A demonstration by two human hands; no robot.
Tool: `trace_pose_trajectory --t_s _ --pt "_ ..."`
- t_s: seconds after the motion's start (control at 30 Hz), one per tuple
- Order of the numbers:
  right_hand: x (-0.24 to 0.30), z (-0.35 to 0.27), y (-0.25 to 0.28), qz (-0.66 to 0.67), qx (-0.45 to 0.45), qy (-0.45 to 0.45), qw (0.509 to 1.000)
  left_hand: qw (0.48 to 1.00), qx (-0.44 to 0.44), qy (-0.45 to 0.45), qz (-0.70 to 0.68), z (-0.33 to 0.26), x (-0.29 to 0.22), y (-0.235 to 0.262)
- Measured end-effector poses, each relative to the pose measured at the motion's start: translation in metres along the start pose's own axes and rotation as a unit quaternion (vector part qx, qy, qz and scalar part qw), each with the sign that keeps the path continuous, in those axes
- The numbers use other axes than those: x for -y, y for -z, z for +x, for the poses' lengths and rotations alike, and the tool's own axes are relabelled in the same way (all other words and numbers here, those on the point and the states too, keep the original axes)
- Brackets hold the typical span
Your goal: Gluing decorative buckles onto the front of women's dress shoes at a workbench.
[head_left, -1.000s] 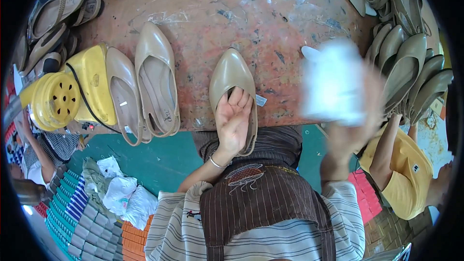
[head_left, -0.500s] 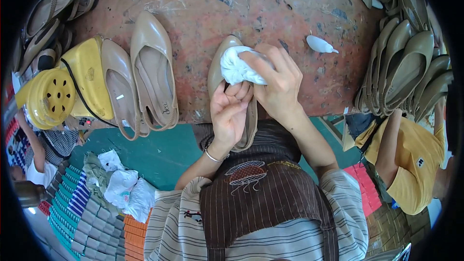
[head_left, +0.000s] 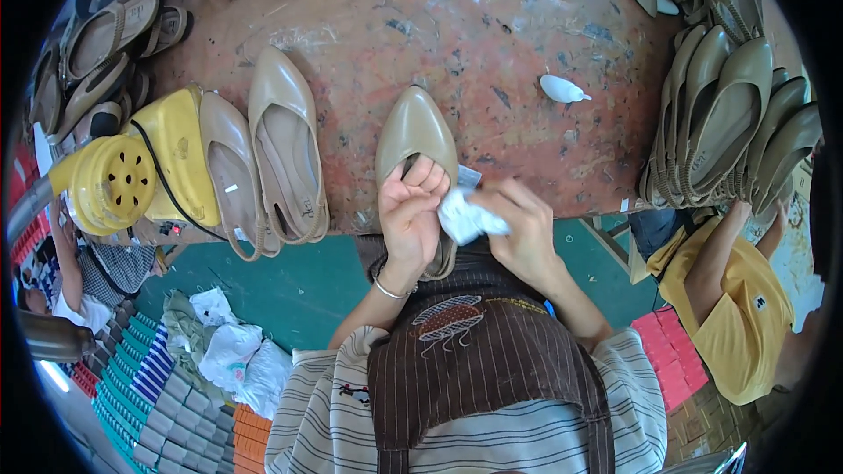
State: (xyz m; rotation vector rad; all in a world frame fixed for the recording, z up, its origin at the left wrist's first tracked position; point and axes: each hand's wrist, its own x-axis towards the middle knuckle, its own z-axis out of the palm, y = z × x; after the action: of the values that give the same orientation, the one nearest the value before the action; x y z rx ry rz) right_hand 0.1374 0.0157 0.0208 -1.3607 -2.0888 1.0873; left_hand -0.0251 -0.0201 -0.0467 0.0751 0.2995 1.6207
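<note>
A shiny olive-beige pointed slingback shoe stands in the middle of the table, toe pointing away from me. My left hand has its curled fingers inside the shoe's opening and holds it. The heel end is partly hidden beneath that hand, at the table's near edge. My right hand is closed on a crumpled white cloth, slightly blurred, just right of the shoe's side. Farther right lies a small white squeeze bottle with a pointed nozzle.
Two beige slingbacks stand at left, beside a yellow device with a round, slotted head. Several olive slingbacks are stacked at right, near a person in a yellow shirt. Sandals crowd the far left.
My right hand with the cloth has come off the shoe's toe, moving down and toward the right. The toe is now uncovered. My left hand stays in the shoe; the view has shifted slightly.
</note>
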Motion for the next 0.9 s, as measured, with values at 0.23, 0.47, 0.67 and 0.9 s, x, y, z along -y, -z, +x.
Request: trace_pose_trajectory --t_s 0.23,0.47,0.67,0.9 --pt "-0.01 0.034 0.082 -0.005 -0.408 -0.046 0.912 0.965 -0.238 0.004 0.113 0.019 0.004 -0.066" --pt "-0.083 0.124 0.101 -0.217 -0.331 0.004 0.918 0.979 -0.201 -0.004 -0.018 0.014 0.008 -0.055" --pt "-0.073 0.052 0.056 -0.066 -0.423 0.022 0.904 0.974 -0.224 -0.037 -0.014 0.017 0.013 -0.052" --pt "-0.07 0.06 0.03 0.02 -0.287 -0.06 0.956 0.978 -0.208 -0.007 0.035 0.02 0.008 -0.055"
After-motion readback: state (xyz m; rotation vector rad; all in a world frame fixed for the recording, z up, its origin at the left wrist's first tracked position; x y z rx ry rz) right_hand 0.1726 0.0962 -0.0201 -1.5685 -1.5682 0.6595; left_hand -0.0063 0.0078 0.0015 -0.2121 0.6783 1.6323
